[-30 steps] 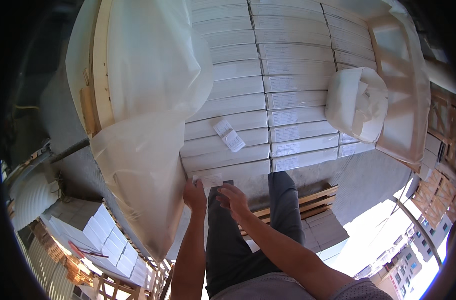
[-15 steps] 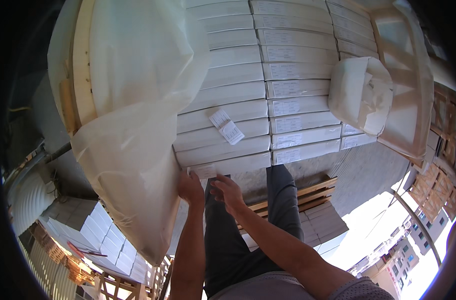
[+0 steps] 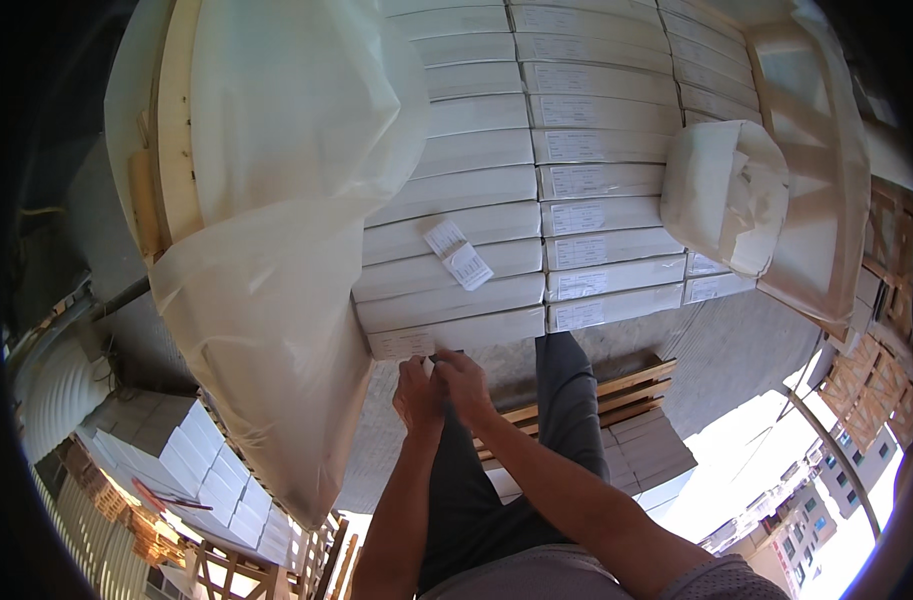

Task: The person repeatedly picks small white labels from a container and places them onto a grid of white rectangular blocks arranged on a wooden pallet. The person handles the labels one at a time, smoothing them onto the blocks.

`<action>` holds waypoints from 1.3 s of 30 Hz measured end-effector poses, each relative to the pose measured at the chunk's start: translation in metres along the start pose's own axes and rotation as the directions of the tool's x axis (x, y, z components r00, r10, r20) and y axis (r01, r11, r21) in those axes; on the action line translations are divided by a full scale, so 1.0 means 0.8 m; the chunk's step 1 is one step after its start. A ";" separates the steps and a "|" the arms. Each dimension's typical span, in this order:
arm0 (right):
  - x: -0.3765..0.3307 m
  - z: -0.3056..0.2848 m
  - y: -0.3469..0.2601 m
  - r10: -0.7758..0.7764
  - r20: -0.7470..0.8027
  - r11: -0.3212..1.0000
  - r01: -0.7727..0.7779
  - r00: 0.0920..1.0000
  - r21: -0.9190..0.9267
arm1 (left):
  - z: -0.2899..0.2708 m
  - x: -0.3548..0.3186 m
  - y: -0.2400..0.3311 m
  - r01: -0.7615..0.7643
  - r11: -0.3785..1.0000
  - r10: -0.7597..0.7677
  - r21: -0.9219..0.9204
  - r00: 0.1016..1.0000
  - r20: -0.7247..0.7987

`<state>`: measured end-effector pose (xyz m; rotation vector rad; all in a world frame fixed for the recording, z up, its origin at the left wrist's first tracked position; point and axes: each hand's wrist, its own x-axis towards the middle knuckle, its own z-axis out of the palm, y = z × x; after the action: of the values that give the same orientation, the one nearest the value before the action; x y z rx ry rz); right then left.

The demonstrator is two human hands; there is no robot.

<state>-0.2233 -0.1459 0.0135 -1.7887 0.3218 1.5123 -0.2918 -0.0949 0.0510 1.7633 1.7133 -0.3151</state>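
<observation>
My left hand (image 3: 419, 398) and my right hand (image 3: 463, 388) meet just below the lower edge of the left column of boxes. Both have closed fingertips around something small, partly white and dark, that I cannot make out. Right above them is the lowest white box (image 3: 486, 330), which bears a pale label (image 3: 401, 344) at its left end. Higher up, a strip of loose white labels (image 3: 458, 256) rests slantwise against the box fronts. The middle column of boxes (image 3: 636, 245) carries a printed label on each front.
Translucent plastic sheeting (image 3: 266, 300) hangs at the left beside a wooden post (image 3: 181, 120). A white wrapped bundle (image 3: 706, 190) sticks out at the right. Wooden slats (image 3: 631, 385) lie behind my legs, and more white boxes (image 3: 211, 460) stand at the lower left.
My left hand has left the lowest box's label and moved right and down to meet my right hand. The label stays on the box. My right hand's fingers have closed.
</observation>
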 end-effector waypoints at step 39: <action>-0.044 -0.025 -0.172 0.020 0.430 0.939 0.131 0.903 -0.318 | -0.112 -0.077 0.025 0.572 0.117 -0.158 -0.812 0.818 0.554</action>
<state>-0.1317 -0.0756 0.0985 -1.6332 -0.2241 1.9550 -0.3034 -0.0894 0.1608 0.2325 1.4610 0.2637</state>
